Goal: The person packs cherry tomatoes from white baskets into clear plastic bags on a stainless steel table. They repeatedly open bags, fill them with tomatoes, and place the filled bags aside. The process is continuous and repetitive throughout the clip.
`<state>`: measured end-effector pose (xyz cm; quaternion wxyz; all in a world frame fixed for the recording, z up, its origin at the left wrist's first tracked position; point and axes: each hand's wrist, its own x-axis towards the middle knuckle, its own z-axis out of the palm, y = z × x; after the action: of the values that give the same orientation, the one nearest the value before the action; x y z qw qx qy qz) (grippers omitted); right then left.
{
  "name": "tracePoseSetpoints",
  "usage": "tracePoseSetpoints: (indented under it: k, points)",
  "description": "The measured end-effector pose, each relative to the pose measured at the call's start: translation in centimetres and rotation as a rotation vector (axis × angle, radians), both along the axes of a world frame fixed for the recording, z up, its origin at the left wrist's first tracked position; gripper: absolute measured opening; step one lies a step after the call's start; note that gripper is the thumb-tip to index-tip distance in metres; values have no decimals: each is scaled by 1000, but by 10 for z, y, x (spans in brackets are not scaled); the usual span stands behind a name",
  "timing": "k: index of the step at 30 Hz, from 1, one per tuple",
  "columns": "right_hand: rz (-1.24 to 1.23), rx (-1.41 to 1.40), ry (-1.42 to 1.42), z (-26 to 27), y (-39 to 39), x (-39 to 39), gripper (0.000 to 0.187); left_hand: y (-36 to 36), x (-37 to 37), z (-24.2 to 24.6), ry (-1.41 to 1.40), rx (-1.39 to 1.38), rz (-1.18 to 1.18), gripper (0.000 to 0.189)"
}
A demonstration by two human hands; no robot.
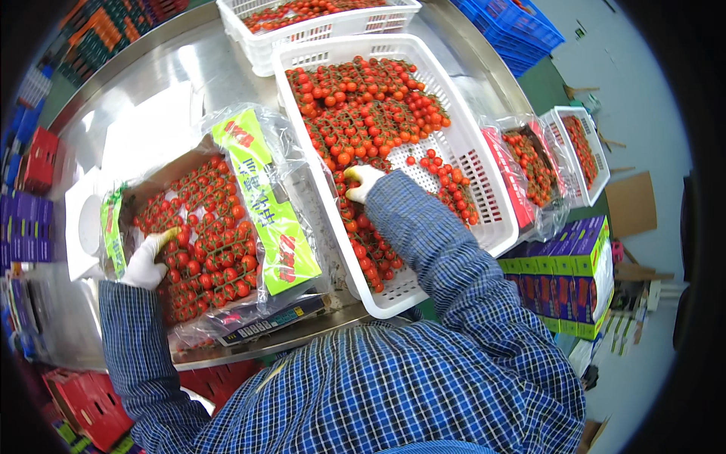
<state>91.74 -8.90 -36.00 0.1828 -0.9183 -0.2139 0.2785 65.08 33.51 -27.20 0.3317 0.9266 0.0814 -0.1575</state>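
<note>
My left hand [148, 258], in a white glove with yellow-stained fingertips, rests at the left side of an open carton [131, 200]. Its fingertips touch red cherry tomatoes on the vine [212, 249], which fill the carton. Clear plastic film and a lime-green printed flap [266, 198] line the carton's right side. My gloved right hand [363, 183] reaches into a large white plastic crate [482, 193], fingers bent at the tomato bunches [363, 110] by its left wall. The tomatoes hide some fingertips, so I cannot tell whether either hand grips a bunch.
Both containers stand on a stainless steel table [212, 62] with a raised rim. Another white crate [340, 28] of tomatoes is behind. White foam pieces [150, 125] lie to the left. Right of the crate are a red-sided tomato carton [530, 170], stacked purple boxes [558, 267] and blue crates [510, 34].
</note>
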Motion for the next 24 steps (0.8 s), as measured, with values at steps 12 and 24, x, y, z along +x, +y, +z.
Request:
tracePoseSetpoints:
  k: [12, 24]
  points:
    - [-135, 137, 237, -15, -114, 75, 41, -52, -10, -16, -311, 75, 111, 65]
    - [-497, 194, 540, -33, -127, 94, 64, -55, -3, -63, -351, 557, 251, 59]
